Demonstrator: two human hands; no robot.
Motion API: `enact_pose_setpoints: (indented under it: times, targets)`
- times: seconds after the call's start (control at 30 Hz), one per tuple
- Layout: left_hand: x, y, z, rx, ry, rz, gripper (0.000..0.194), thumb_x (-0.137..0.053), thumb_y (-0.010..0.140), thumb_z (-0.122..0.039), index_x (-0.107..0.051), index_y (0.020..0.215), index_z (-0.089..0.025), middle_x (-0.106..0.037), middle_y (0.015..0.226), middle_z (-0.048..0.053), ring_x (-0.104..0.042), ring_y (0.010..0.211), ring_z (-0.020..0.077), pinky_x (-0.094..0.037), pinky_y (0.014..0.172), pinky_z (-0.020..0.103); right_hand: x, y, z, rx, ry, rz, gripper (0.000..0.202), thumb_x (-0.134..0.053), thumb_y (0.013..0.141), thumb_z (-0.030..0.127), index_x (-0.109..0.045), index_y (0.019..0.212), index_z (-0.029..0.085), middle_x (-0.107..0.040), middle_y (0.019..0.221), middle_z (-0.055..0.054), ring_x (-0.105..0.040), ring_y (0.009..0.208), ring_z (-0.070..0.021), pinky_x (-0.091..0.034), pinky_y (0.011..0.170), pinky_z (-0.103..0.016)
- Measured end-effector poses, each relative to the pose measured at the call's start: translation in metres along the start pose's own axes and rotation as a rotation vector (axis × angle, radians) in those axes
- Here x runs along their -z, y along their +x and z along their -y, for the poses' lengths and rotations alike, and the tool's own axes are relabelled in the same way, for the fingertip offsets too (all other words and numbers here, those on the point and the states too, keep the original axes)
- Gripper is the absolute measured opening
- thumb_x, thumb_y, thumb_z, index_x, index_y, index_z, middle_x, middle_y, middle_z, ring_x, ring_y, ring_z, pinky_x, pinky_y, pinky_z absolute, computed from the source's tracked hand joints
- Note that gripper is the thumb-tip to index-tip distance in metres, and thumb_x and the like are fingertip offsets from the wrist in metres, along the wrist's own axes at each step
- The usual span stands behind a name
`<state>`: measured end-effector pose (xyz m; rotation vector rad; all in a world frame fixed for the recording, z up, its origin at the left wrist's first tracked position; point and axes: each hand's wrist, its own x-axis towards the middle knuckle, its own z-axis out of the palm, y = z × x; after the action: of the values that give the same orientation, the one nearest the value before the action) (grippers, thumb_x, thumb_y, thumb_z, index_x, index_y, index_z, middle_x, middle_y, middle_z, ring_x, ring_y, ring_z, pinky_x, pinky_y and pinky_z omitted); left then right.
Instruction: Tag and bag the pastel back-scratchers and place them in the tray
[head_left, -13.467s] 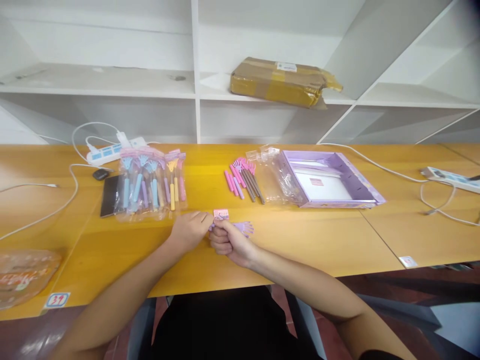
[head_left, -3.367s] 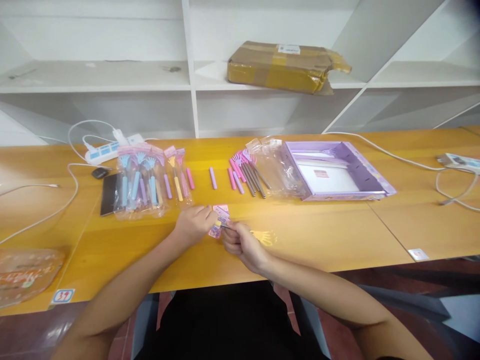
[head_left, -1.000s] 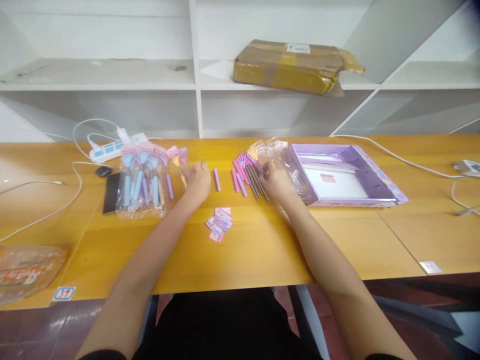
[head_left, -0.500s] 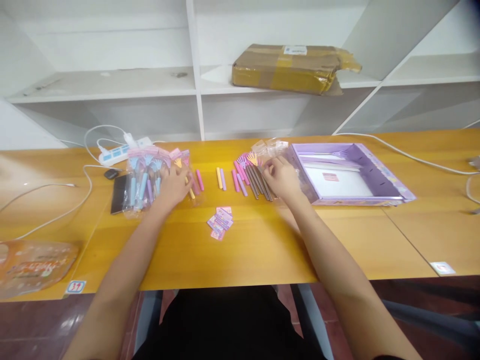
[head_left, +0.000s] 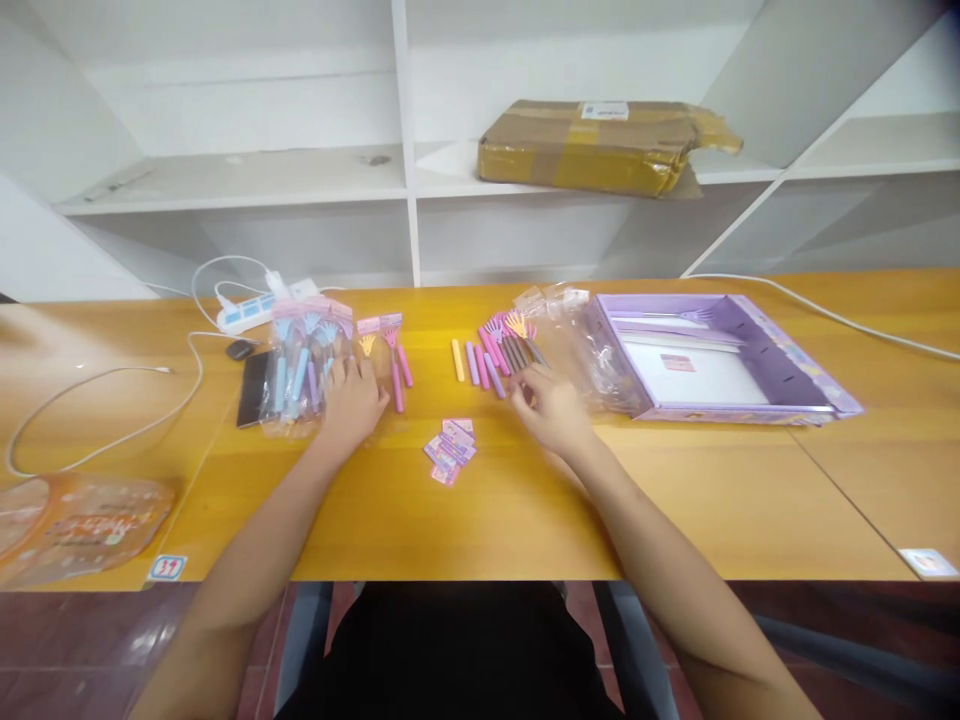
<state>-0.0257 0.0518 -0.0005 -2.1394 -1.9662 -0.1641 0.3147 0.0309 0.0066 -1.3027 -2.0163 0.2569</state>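
Observation:
My left hand (head_left: 351, 402) lies palm down with fingers extended over a yellow hand-shaped back scratcher (head_left: 367, 345), whose shaft it mostly hides. Beside it is a pink back scratcher (head_left: 397, 375) with a card top. To its left lie several blue back scratchers (head_left: 302, 370) in clear bags. My right hand (head_left: 551, 408) is curled, thumb and index finger close together, at the lower ends of a bunch of metal-shafted scratchers (head_left: 514, 350); what its fingers hold is hidden. Pink and purple tubes (head_left: 481, 367) and a yellow tube (head_left: 458, 360) lie left of it.
Small printed cards (head_left: 451, 452) lie between my arms. Clear plastic bags (head_left: 592, 350) lie against a purple open box (head_left: 690, 365). A power strip (head_left: 255, 310), white cable (head_left: 191, 385) and orange bag (head_left: 90, 525) are at left. A taped carton (head_left: 589, 148) sits on the shelf.
My right hand has moved left and nearer to me, down to the shaft ends. My left hand has shifted slightly, showing more of the pink scratcher. The view has shifted a little.

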Motion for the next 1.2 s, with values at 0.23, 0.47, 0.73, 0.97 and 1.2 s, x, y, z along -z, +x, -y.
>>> enact_pose_setpoints:
  times: [0.23,0.47,0.73,0.97,1.2]
  targets:
    - [-0.003,0.007,0.006,0.045,-0.009,-0.025,0.044,-0.063,0.093,-0.037,-0.059,0.129,-0.01,-0.073,0.116,0.026,-0.054,0.13,0.0465,-0.045,0.103,0.055,-0.015,-0.004,-0.006,-0.009,0.003,0.062,0.018,-0.05,0.102,0.023,-0.061,0.088,0.023,-0.068,0.09,-0.008,-0.062,0.078,-0.0219,-0.045,0.077,-0.034]
    - [0.006,0.003,0.014,0.044,-0.227,-0.153,0.05,-0.061,0.091,-0.023,-0.055,0.14,-0.013,-0.074,0.115,0.019,-0.057,0.13,0.0393,-0.049,0.106,0.049,-0.016,-0.006,0.0,-0.059,0.163,0.028,0.014,-0.056,0.103,0.03,-0.063,0.093,0.023,-0.067,0.092,-0.007,-0.06,0.076,-0.0205,-0.047,0.077,-0.035]
    - [0.033,-0.047,-0.03,-0.486,-0.322,0.075,0.052,-0.061,0.096,-0.022,-0.051,0.148,-0.023,-0.068,0.133,0.013,-0.074,0.089,0.0237,-0.054,0.069,0.032,-0.018,-0.011,0.021,-0.223,1.119,0.241,0.066,-0.082,0.088,0.061,-0.05,0.14,0.035,-0.064,0.123,-0.005,-0.062,0.068,-0.0146,-0.049,0.048,-0.025]
    - [0.03,-0.054,-0.043,-0.482,-0.409,0.198,0.049,-0.069,0.095,-0.037,-0.053,0.139,-0.021,-0.066,0.13,0.013,-0.074,0.1,0.0287,-0.057,0.077,0.038,-0.023,-0.023,0.037,-0.238,1.211,0.442,0.061,-0.071,0.096,0.068,-0.058,0.141,0.029,-0.06,0.137,-0.011,-0.069,0.102,-0.0239,-0.064,0.081,-0.04]
    - [0.04,-0.055,-0.045,-0.384,-0.829,0.387,0.066,-0.085,0.083,-0.063,-0.057,0.126,-0.023,-0.071,0.108,0.005,-0.068,0.093,0.0241,-0.05,0.078,0.034,-0.044,-0.031,0.049,-0.033,0.835,0.332,0.043,-0.068,0.103,0.038,-0.069,0.145,0.03,-0.057,0.117,-0.007,-0.061,0.112,-0.0234,-0.056,0.102,-0.043]
